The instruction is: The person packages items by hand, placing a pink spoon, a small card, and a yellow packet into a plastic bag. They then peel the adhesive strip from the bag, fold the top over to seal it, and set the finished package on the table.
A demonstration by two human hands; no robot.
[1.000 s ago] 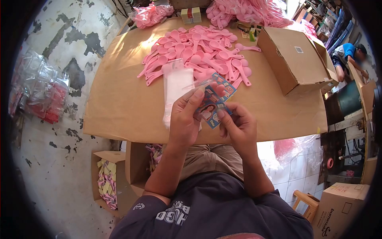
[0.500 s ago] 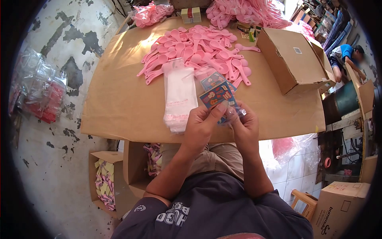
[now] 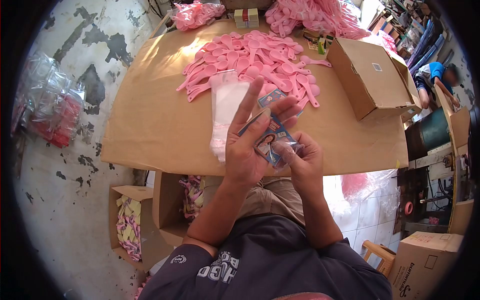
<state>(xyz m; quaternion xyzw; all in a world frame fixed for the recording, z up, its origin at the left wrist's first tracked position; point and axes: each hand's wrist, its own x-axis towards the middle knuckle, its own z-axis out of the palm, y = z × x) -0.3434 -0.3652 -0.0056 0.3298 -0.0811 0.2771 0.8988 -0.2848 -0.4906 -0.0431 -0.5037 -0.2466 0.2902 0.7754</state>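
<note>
My left hand (image 3: 246, 145) is raised above the table's near edge, index finger stretched up and the other fingers reaching right. Its thumb holds a thin printed card (image 3: 254, 123), seen nearly edge-on, against the fingers. My right hand (image 3: 306, 162) pinches a blue printed card (image 3: 270, 143) with a picture on it, along with crinkled clear plastic. Just beyond the hands, another blue card (image 3: 272, 97) lies near the pink spoons. A stack of clear plastic bags (image 3: 225, 110) lies left of the cards, partly hidden by my left hand.
Pink measuring spoons (image 3: 250, 55) are heaped on the cardboard-covered table (image 3: 150, 120). A closed carton (image 3: 370, 80) stands at the right, bagged pink spoons (image 3: 315, 17) at the back. Below left is a box of yellow-and-pink packets (image 3: 129, 227). Another person (image 3: 435, 77) is at far right.
My left hand has turned and its fingers have spread upward. The card in it is now edge-on, and the picture card in my right hand has come into view.
</note>
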